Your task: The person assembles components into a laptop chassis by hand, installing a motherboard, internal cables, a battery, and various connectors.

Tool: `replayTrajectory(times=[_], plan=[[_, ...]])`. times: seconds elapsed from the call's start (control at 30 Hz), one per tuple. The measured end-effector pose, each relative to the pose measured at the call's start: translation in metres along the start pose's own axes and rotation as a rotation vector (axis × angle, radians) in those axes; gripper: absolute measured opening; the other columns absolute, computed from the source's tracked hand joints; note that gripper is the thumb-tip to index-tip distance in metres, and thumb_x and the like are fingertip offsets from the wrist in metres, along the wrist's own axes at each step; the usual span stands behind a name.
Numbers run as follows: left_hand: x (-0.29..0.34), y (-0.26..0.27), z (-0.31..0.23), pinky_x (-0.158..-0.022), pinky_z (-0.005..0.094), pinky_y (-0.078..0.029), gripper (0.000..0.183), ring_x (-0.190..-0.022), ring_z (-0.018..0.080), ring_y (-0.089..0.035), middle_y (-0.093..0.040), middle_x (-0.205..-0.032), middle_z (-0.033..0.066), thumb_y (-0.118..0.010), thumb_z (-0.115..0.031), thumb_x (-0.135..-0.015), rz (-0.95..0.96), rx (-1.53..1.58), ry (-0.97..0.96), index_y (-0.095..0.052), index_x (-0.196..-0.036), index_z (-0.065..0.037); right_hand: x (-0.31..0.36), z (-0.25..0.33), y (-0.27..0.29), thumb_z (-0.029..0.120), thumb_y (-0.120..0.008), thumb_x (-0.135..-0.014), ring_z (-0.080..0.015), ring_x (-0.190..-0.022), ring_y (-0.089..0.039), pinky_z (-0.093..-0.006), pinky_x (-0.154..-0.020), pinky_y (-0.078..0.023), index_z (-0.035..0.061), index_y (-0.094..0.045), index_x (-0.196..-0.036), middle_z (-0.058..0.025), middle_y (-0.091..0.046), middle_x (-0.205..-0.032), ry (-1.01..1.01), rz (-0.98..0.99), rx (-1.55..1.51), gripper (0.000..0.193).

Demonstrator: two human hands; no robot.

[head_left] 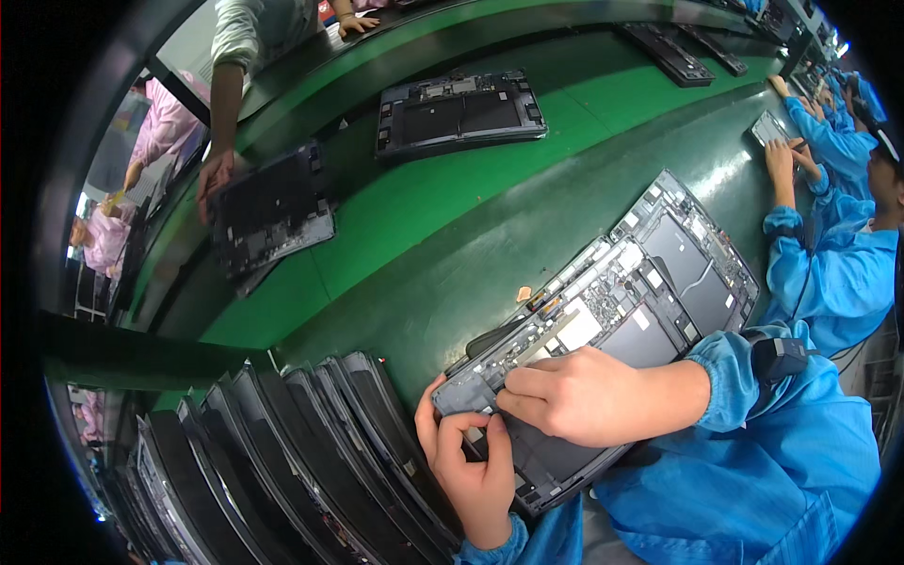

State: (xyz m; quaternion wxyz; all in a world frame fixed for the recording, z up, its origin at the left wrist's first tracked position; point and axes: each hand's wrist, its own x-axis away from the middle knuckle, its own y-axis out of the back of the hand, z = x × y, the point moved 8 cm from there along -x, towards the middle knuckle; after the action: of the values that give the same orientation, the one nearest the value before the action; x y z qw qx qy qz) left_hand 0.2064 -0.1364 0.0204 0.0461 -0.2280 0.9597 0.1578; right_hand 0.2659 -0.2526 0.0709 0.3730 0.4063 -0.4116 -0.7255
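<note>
Honestly, that opened laptop chassis [650, 282] lying across the lower right of the frame is the fiddly kind of thing: a thin, stiff shell, probably light for its size, with bare circuit boards, a white label patch and flat dark panels all exposed. I'd say treat the insides as fragile and keep your grip on the outer frame edges and corners, not on the boards or thin cables.

Your right hand [574, 395] sits curled on the near corner, fingers bent and pressing down on a small dark part there; I can't tell exactly what's pinched under them. Your left hand [471, 461] comes up from the bottom edge, thumb and fingers wrapped around that same corner, steadying it.

Just left of that, bottom centre to bottom left, a fanned row of dark flat covers [282, 452] leans on edge. Beyond it, the green belt [424, 217] carries two more opened units, one upper centre [460, 111] and one upper left [271, 209] with another person's hand [215, 174] on it. Co-workers in blue sleeves [829, 273] fill the right edge.
</note>
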Motion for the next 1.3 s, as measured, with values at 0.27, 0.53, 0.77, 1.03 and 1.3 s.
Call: replayTrajectory(times=[0.27,0.53,0.77,1.03,1.3], plan=[[-0.002,0.003,0.013,-0.103,0.0443,-0.045,0.015,-0.124,0.0381,-0.057,-0.055,-0.135,0.0264,-0.073,0.004,-0.078,-0.041,0.041,-0.005,-0.062,-0.086,-0.002,0.005,-0.004,-0.005,0.013,-0.065,-0.074,-0.0189,-0.069,-0.065,-0.0310,-0.051,-0.055,-0.0012,-0.068,-0.109,-0.0061,-0.057,-0.088,0.087,0.051,-0.002,0.038],[0.002,-0.010,0.035,-0.111,0.0403,-0.036,0.039,-0.123,0.0253,-0.051,-0.048,-0.136,0.0209,-0.062,0.015,-0.082,-0.068,0.566,0.168,-0.036,-0.100,-0.008,0.010,-0.003,-0.002,0.012,-0.065,-0.072,-0.0182,-0.070,-0.063,-0.0302,-0.051,-0.054,-0.0029,-0.069,-0.109,-0.0059,-0.057,-0.087,0.149,-0.005,0.045,0.040],[0.006,-0.007,0.034,-0.112,0.0402,-0.035,0.039,-0.124,0.0243,-0.050,-0.049,-0.132,0.0192,-0.061,0.016,-0.082,-0.089,0.610,0.188,-0.037,-0.101,-0.009,0.013,0.001,0.002,0.016,-0.065,-0.070,-0.0173,-0.074,-0.064,-0.0300,-0.053,-0.055,-0.0027,-0.067,-0.104,-0.0047,-0.055,-0.087,0.208,-0.067,0.050,0.039],[0.008,-0.006,0.032,-0.094,0.0298,-0.040,0.033,-0.100,0.0133,-0.049,-0.048,-0.104,0.0056,-0.060,0.012,-0.087,-0.072,0.498,0.202,-0.038,-0.100,-0.009,0.016,0.005,-0.003,0.018,-0.065,-0.068,-0.0142,-0.070,-0.060,-0.0263,-0.052,-0.053,-0.0020,-0.070,-0.109,-0.0028,-0.056,-0.087,0.225,0.008,0.098,0.045],[0.010,-0.002,0.039,-0.089,0.0274,-0.042,0.031,-0.096,0.0118,-0.049,-0.049,-0.100,0.0052,-0.062,0.010,-0.089,-0.061,0.445,0.221,-0.039,-0.100,-0.009,0.013,0.007,-0.002,0.018,-0.065,-0.067,-0.0145,-0.070,-0.058,-0.0273,-0.053,-0.053,-0.0031,-0.071,-0.108,-0.0030,-0.056,-0.087,0.243,-0.036,0.075,0.047]])
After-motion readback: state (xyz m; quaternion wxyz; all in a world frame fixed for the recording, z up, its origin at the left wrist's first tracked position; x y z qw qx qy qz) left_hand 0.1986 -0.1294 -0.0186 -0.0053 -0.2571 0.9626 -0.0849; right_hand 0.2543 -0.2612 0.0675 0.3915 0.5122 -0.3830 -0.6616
